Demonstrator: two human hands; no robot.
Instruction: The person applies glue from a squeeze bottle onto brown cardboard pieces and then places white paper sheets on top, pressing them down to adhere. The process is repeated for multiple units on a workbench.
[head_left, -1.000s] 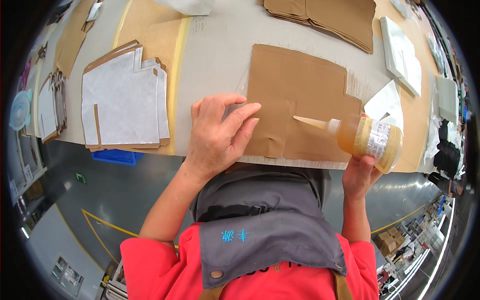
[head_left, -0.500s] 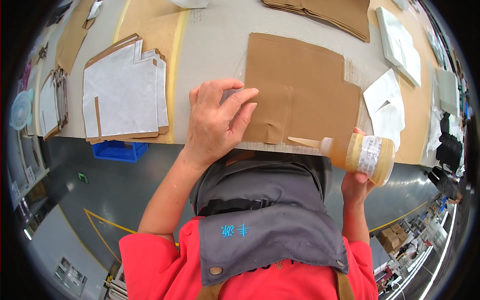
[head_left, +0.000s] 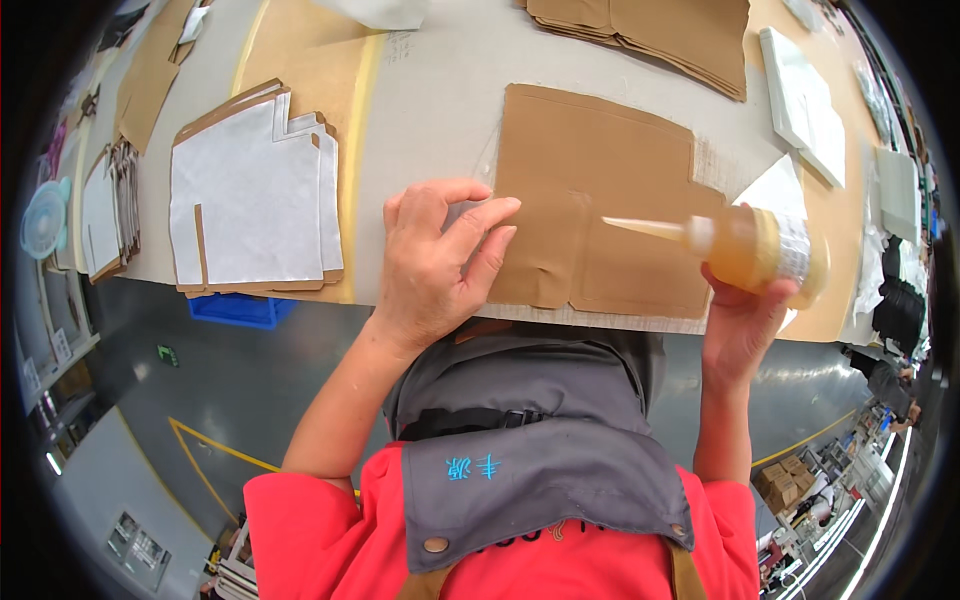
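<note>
Raised since half a second ago, the glue bottle (head_left: 762, 252), gripped in the right hand (head_left: 738, 325), points its nozzle over the brown paper cutout (head_left: 600, 190), which the left hand (head_left: 432, 262) presses with flat, released fingers (head_left: 478, 225) on the tabletop (head_left: 430, 110).

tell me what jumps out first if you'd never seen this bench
The amber glue bottle in the right hand, its long nozzle lying over the brown cut-out sheet at the table's near edge. The left hand lies flat on that sheet's left end. Farther left sits a stack of white-faced cut-outs.
</note>
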